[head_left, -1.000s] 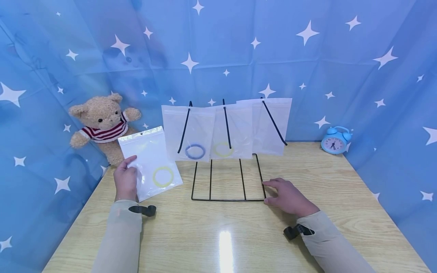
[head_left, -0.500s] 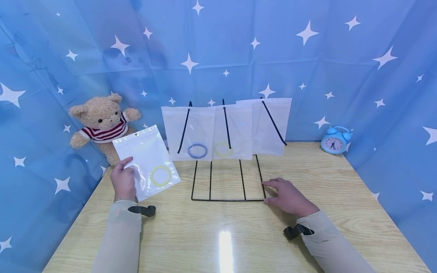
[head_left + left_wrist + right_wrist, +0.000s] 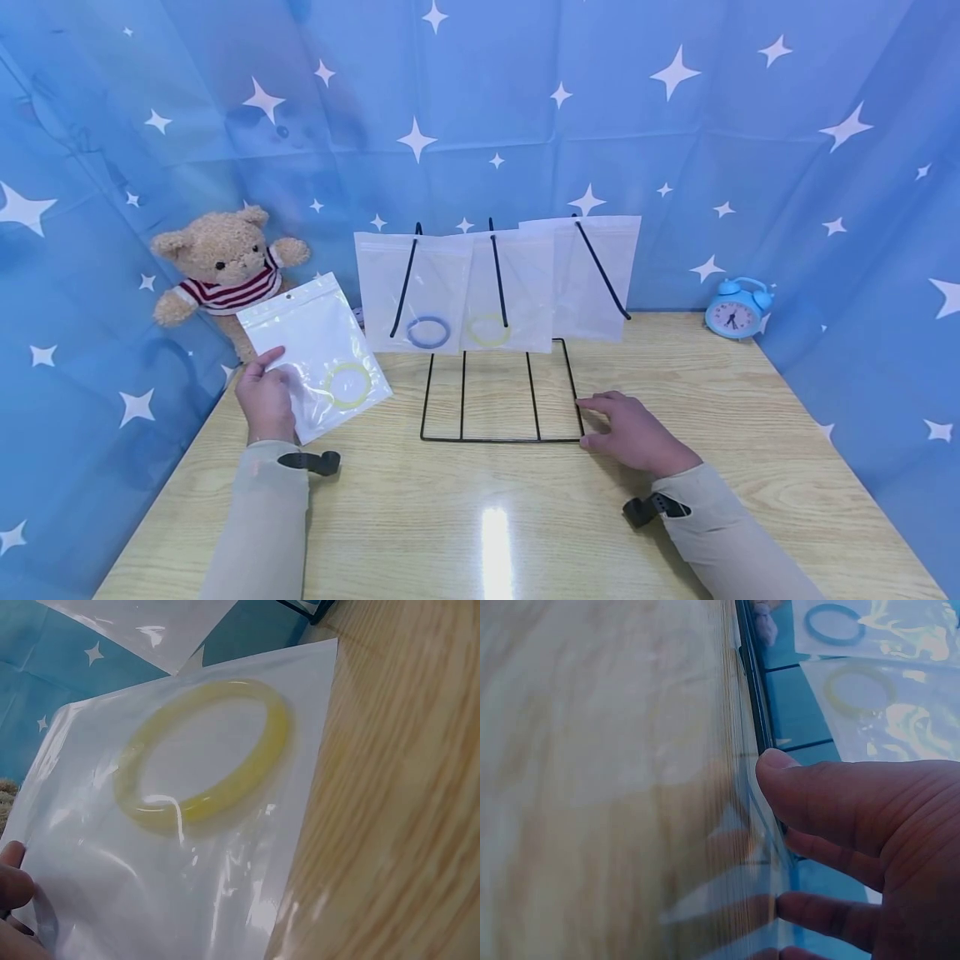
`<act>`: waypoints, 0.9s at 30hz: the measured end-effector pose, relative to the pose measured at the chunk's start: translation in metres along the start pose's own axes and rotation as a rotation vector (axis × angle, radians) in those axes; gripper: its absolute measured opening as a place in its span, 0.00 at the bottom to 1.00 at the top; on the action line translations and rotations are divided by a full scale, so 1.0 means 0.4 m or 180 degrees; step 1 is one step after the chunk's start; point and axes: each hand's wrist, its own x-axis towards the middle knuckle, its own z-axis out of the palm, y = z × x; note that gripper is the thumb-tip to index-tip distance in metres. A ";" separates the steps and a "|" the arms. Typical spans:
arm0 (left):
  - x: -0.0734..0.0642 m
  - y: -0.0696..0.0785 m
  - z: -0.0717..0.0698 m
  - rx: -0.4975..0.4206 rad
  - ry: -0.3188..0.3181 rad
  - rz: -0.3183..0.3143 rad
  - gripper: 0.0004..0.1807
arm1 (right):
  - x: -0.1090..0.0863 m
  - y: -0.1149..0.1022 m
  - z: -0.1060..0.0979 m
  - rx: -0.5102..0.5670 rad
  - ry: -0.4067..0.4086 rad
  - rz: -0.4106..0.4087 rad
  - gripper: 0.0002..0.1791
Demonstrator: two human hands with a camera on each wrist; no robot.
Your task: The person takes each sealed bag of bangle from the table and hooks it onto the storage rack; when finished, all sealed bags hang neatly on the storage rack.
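Observation:
My left hand (image 3: 267,400) holds a clear-fronted white zip bag (image 3: 300,325) by its left side, tilted, left of the rack. Inside that bag a yellow bangle (image 3: 276,735) shows. The black wire rack (image 3: 487,440) stands on the table with three similar bags on its arms. The left hanging bag (image 3: 450,275) contains a blue bangle (image 3: 428,317). A pale yellow bangle (image 3: 488,344) is in the middle bag (image 3: 528,275). No bangle shows in the right bag (image 3: 618,250). My right hand (image 3: 630,429) touches the rack's base at its front right corner, thumb and fingers extended.
A teddy bear (image 3: 225,292) in a striped top sits at the back left, behind the held bag. At the back right stands a light blue alarm clock (image 3: 732,317). Blue star-patterned cloth (image 3: 495,83) surrounds the wooden table (image 3: 420,517).
The left hand has shifted a little to the left with the bag, which leans more to the left. The left hanging bag sways slightly. The right hand has stayed in place.

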 end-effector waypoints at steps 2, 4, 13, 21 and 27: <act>0.000 -0.001 -0.001 0.0003 0.0002 -0.0010 0.26 | 0.000 0.000 0.000 -0.0001 -0.0003 -0.0001 0.34; 0.001 -0.001 -0.001 -0.0013 0.0002 -0.0010 0.26 | 0.000 0.000 0.000 -0.0005 -0.0007 0.0000 0.34; 0.004 -0.002 -0.006 -0.0024 0.0014 -0.0068 0.25 | -0.001 -0.002 0.000 -0.0008 0.0000 -0.0010 0.34; 0.002 0.002 -0.007 -0.0055 0.0038 -0.0086 0.24 | 0.000 -0.001 0.000 -0.0003 -0.0005 0.0001 0.34; 0.004 0.004 -0.005 -0.0087 0.0015 -0.0092 0.24 | -0.001 -0.001 0.000 0.0008 -0.0006 0.0009 0.34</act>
